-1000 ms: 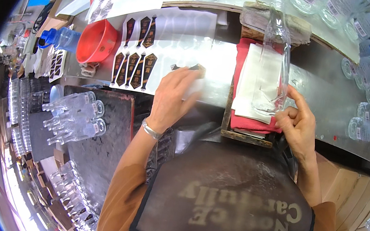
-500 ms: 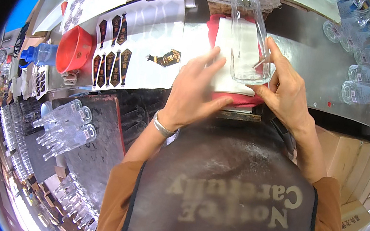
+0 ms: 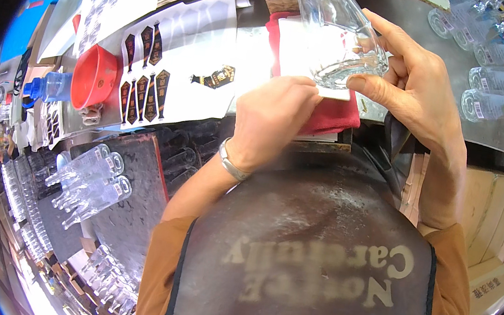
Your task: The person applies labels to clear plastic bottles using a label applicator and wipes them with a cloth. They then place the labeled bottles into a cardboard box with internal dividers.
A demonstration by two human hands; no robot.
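Observation:
My right hand [image 3: 414,85] grips a clear glass bottle [image 3: 333,29] near its base and holds it tilted, neck pointing away from me. Under the bottle a white sheet [image 3: 294,50] lies on a red cloth [image 3: 336,115]. My left hand [image 3: 270,121] is curled just below and left of the bottle's base, fingertips tucked at the edge of the white sheet. What those fingers hold, if anything, is hidden. A single dark and gold label [image 3: 215,77] lies loose on white backing paper [image 3: 193,93] left of my left hand.
Dark labels on a sheet [image 3: 143,79] lie to the left, beside a red funnel-like bowl [image 3: 95,75] and a blue-capped bottle [image 3: 47,88]. Several clear glass bottles [image 3: 502,97] lie on the counter at right. More bottles [image 3: 89,179] lie lower left. Cardboard boxes [image 3: 503,221] stand at right.
My left hand left the label sheet and came right, up to the bottle's base. My right hand brought the bottle nearer and tilted it more.

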